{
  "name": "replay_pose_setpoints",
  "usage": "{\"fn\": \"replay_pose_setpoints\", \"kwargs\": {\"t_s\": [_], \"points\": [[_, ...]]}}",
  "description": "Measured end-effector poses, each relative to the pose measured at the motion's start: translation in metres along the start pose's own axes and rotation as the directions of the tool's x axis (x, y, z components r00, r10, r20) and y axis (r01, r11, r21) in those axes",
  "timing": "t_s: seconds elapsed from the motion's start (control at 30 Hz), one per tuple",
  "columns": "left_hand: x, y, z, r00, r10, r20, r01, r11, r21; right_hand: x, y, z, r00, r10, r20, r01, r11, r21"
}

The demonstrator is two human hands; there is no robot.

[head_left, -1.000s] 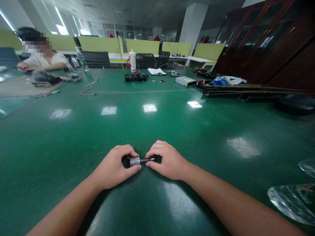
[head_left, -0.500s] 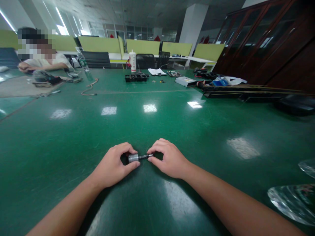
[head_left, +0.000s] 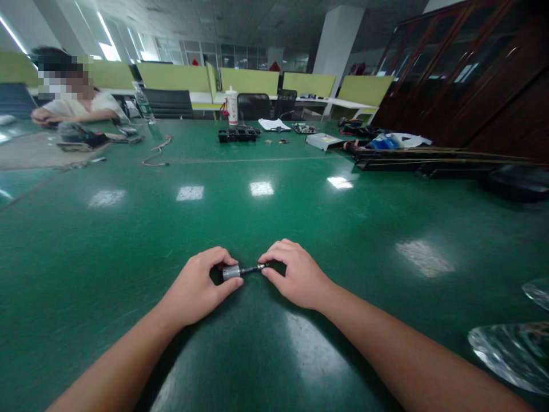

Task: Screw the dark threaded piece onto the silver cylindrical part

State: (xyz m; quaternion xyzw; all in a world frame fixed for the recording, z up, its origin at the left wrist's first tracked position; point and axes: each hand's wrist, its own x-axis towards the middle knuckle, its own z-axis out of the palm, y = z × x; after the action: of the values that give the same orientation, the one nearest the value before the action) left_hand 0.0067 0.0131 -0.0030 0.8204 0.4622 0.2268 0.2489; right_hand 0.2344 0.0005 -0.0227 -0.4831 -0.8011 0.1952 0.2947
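Just above the green table, near its front middle, my two hands hold a small metal part that looks like a motor. Its short silver cylinder (head_left: 231,272) sits between the thumb and fingers of my left hand (head_left: 199,286). A thin dark shaft (head_left: 250,269) sticks out to the right, rising slightly. The fingertips of my right hand (head_left: 295,274) pinch the shaft's far end, where a shiny collar shows. My right fingers hide part of this tip.
Across the green table (head_left: 214,212) lie a black plastic frame (head_left: 238,135), a cord (head_left: 156,155), a metal box (head_left: 323,141) and long black bars (head_left: 394,160). A white bottle (head_left: 231,107) stands behind. Clear plastic (head_left: 510,349) lies at right. Another person (head_left: 86,106) sits far left.
The shaft's right end has risen a little, so the part tilts more. My right hand has shifted slightly right and up. My left hand keeps its grip on the cylinder.
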Motion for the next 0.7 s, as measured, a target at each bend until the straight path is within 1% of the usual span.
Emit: {"fn": "replay_pose_setpoints", "kwargs": {"t_s": [0.3, 0.47, 0.53, 0.7], "points": [[-0.0011, -0.0009, -0.0001, 1.000, 0.000, -0.003, 0.000, 1.000, 0.003, 0.0005, 0.0004, -0.0002, 1.000, 0.017, -0.010, -0.017, 1.000, -0.018], [-0.0007, -0.0027, -0.0002, 1.000, -0.007, -0.016, 0.008, 1.000, 0.016, 0.0018, 0.0053, -0.0012, 0.991, 0.116, -0.060, -0.120, 0.990, -0.069], [-0.0004, -0.0027, -0.0002, 1.000, -0.009, -0.016, 0.009, 1.000, 0.017, 0.0022, 0.0072, -0.0015, 0.988, 0.137, -0.070, -0.143, 0.986, -0.087], [-0.0003, -0.0015, -0.0006, 1.000, -0.007, -0.019, 0.007, 1.000, 0.023, 0.0020, 0.0068, -0.0010, 0.990, 0.118, -0.070, -0.124, 0.988, -0.088]]}}
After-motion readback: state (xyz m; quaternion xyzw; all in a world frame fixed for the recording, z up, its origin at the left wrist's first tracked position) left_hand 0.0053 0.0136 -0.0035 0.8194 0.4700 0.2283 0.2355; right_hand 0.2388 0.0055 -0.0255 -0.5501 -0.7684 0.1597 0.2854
